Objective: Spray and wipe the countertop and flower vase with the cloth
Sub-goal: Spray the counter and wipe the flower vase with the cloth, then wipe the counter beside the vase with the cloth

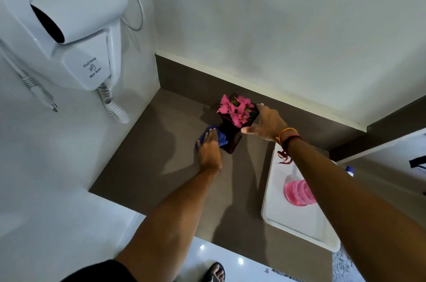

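A dark square flower vase [231, 137] with pink flowers [235, 109] stands on the brown countertop [156, 166] near the back wall. My left hand [208, 148] presses a blue cloth [221, 137] against the vase's left side. My right hand [267, 122] grips the vase's upper rim from the right, thumb and fingers spread around it. A spray bottle with pink liquid [297, 190] stands to the right, partly hidden behind my right forearm.
A white tray [288, 217] lies on the counter at the right and bears the pink bottle. A white wall-hung hair dryer [76, 26] with a coiled cord juts out at the upper left. White walls close off the corner. My sandalled foot [215, 272] shows on the floor below.
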`<state>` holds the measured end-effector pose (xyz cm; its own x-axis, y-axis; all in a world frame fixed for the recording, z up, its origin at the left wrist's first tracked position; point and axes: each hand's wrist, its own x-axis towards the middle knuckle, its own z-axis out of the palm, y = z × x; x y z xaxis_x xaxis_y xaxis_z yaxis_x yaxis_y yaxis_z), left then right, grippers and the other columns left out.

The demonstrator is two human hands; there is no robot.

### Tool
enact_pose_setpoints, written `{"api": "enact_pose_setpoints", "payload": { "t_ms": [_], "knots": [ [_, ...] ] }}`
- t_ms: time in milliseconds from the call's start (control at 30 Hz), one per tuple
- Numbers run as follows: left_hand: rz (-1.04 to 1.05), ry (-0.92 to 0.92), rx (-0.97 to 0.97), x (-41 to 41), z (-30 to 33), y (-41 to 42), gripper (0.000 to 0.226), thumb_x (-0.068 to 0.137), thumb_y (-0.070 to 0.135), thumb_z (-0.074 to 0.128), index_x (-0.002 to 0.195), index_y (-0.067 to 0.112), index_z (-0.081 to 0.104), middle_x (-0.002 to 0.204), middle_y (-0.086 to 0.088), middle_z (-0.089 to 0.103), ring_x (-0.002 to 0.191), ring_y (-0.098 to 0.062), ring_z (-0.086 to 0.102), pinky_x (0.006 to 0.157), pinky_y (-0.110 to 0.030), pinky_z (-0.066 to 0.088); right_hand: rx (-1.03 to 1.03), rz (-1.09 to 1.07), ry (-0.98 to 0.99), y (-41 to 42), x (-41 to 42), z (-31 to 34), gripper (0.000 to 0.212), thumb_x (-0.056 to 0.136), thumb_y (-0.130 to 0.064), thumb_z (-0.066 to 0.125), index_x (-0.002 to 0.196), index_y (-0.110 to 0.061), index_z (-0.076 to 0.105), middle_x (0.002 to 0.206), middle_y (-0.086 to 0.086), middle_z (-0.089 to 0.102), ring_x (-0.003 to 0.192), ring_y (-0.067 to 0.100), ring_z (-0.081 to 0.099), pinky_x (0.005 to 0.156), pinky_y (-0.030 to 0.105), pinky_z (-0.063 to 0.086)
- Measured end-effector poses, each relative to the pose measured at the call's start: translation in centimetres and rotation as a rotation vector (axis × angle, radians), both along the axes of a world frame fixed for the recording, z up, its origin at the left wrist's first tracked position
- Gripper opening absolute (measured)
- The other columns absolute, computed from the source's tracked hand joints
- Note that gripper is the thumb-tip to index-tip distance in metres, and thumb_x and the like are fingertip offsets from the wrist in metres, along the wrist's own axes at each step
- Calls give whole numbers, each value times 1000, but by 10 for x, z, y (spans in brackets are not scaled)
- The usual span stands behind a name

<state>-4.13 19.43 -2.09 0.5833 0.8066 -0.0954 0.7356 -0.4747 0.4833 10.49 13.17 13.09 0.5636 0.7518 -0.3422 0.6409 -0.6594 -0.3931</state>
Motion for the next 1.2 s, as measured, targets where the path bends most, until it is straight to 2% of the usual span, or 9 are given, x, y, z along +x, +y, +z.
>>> {"api": "enact_pose_setpoints", "payload": {
  "t_ms": [233,333,467,567,667,867,967,1100,1200],
  "knots": [
    [-343,375,136,-23,-12,15,56,100,6,47,152,7,26,160,-10,27,149,-26,19,122,-56,13,-6,8,-28,-6,1,1,84,74,-35,85,141,-2,46,142,24,51,134,41,48,108,46,44],
    [-178,275,59,-23,0,3,45,101,5,43,146,5,36,151,-14,42,141,-26,37,119,-47,28,2,7,-19,-5,-3,6,82,75,-33,84,141,-1,46,139,23,53,131,42,51,107,47,47],
    [74,28,-116,-2,20,-28,45,101,10,43,145,4,35,139,-17,53,120,-32,59,98,-41,49,-3,8,-13,-5,-2,8,81,75,-32,84,140,-2,47,138,21,55,129,40,53,107,46,49],
    [46,82,-129,19,10,-58,52,103,12,40,151,0,23,154,-18,37,138,-29,43,110,-42,41,-13,21,-12,-3,1,5,79,74,-34,85,137,-3,50,131,19,58,122,37,57,103,45,52],
    [-14,192,-49,25,-10,-72,51,102,7,39,150,-2,23,156,-22,31,147,-29,25,119,-54,22,-13,33,-33,-2,6,2,78,74,-36,85,135,-2,51,129,19,59,119,36,58,101,45,53],
    [-333,385,133,24,-22,-70,45,97,5,49,141,-3,43,145,-22,48,140,-35,35,116,-63,21,-10,54,-39,-2,18,-5,80,73,-33,85,138,-2,49,132,18,60,121,38,59,103,45,52],
    [-499,407,134,16,-9,-45,29,96,8,51,123,6,61,128,-16,62,122,-33,54,109,-51,36,-87,89,-68,3,20,-3,89,74,-35,85,144,0,42,144,23,51,131,41,52,108,47,48],
    [-670,394,71,-9,11,-15,23,96,21,55,116,19,66,120,-8,69,112,-31,63,96,-42,47,-112,101,-40,2,19,2,115,78,-37,81,158,2,8,166,23,11,154,37,18,124,42,25],
    [-615,243,69,-27,23,-20,33,91,17,58,121,29,62,119,-2,68,108,-28,65,92,-40,52,105,-118,146,-30,5,2,118,80,-47,77,159,-4,2,165,19,22,152,34,25,122,41,27]
  ]
}}
